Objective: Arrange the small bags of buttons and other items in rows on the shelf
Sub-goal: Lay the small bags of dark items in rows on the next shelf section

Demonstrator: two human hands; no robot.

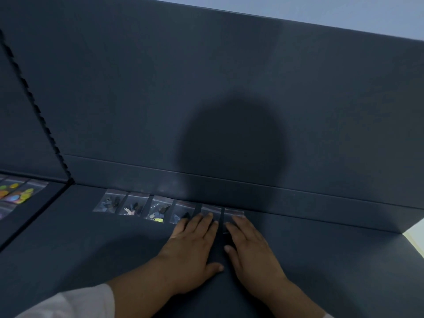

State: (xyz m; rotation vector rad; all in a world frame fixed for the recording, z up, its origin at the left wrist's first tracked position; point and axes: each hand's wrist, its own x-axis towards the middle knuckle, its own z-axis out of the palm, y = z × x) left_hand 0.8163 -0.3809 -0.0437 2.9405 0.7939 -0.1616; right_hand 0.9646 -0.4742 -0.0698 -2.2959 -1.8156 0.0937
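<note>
Several small clear bags lie in one row along the back of the dark shelf (91, 244). The leftmost bag (109, 201) holds dark pieces; the third bag (158, 210) shows a yellow piece. My left hand (195, 246) lies flat, fingers spread, its fingertips resting on the fifth bag (211, 211) and close to the fourth bag (182, 211). My right hand (249, 246) lies flat beside it, fingertips on the last bag (234, 212) at the row's right end. Neither hand grips anything. The hands cover the lower halves of those two bags.
A tall dark back panel (229, 88) rises right behind the row, with my shadow on it. At the far left, past a black divider edge (34, 111), more bags with bright coloured buttons (18, 193) lie on a neighbouring shelf. The shelf ends at the right (413, 246).
</note>
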